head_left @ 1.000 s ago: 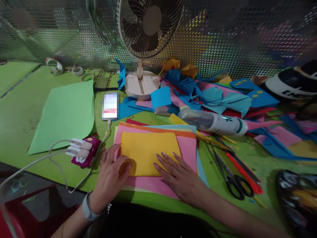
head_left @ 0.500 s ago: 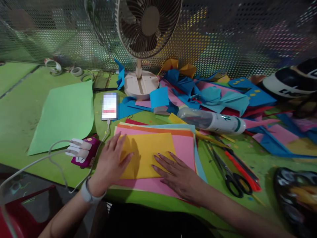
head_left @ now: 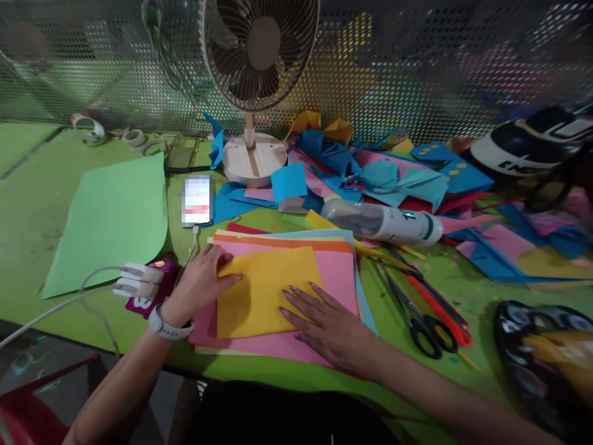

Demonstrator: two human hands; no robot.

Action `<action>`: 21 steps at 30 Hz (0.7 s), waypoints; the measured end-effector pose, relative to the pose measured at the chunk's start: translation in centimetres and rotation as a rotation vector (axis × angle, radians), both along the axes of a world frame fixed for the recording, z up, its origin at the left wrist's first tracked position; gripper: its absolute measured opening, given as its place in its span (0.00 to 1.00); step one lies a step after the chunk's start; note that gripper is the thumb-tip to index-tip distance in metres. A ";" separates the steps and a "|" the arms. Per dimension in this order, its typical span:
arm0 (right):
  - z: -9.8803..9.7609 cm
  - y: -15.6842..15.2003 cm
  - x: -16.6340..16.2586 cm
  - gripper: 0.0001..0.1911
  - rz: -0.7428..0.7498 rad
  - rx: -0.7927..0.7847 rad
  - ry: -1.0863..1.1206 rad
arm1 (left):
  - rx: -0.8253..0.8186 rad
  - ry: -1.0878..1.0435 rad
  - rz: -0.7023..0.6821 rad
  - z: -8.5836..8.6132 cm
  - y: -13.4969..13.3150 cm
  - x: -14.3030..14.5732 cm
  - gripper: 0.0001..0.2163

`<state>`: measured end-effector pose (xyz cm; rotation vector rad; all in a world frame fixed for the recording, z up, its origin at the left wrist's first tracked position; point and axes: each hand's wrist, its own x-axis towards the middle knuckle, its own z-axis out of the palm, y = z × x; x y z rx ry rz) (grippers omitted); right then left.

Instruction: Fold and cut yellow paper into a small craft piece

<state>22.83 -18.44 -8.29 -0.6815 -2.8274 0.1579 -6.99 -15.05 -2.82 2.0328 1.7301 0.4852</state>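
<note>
A yellow sheet of paper (head_left: pixel 264 290), apparently folded, lies on a stack of coloured paper (head_left: pixel 340 266) with pink uppermost. My left hand (head_left: pixel 204 281), with a pale watch on the wrist, has its fingers curled at the sheet's upper left edge and the thumb over its top, closed on that edge. Fingertips partly hidden there. Flat on the lower right of the yellow sheet rests my right hand (head_left: pixel 327 324), its fingers outstretched.
Scissors (head_left: pixel 417 321) and a red-orange cutter (head_left: pixel 440 309) lie right of the stack, below a clear bottle (head_left: pixel 384 221). A fan (head_left: pixel 254 157) stands behind; a phone (head_left: pixel 197 201), chargers (head_left: pixel 139 279) and green sheet (head_left: pixel 111 216) are left. Paper scraps (head_left: pixel 380 176) pile up behind.
My left hand has gone from lying spread on the yellow sheet to curled fingers at its left edge. The right hand stays flat. The whole view has shifted slightly.
</note>
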 end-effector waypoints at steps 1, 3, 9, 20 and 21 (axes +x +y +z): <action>0.0 0.0 0.0 0.23 0.002 0.015 -0.004 | -0.055 -0.080 0.035 0.1 0.0 0.0 0.15; 0.1 0.0 0.0 0.23 0.004 0.044 -0.016 | -0.170 -0.262 0.112 0.1 0.0 -0.1 0.22; 0.0 -0.1 -0.1 0.22 0.000 0.091 -0.007 | -0.305 -0.665 0.302 -0.8 -0.1 0.3 0.28; -0.4 -0.4 0.0 0.23 -0.030 0.068 0.016 | -0.352 -0.839 0.299 -0.4 0.0 0.8 0.21; -0.4 -0.4 0.0 0.23 -0.031 0.068 0.019 | -0.353 -0.846 0.299 -0.4 0.0 0.9 0.21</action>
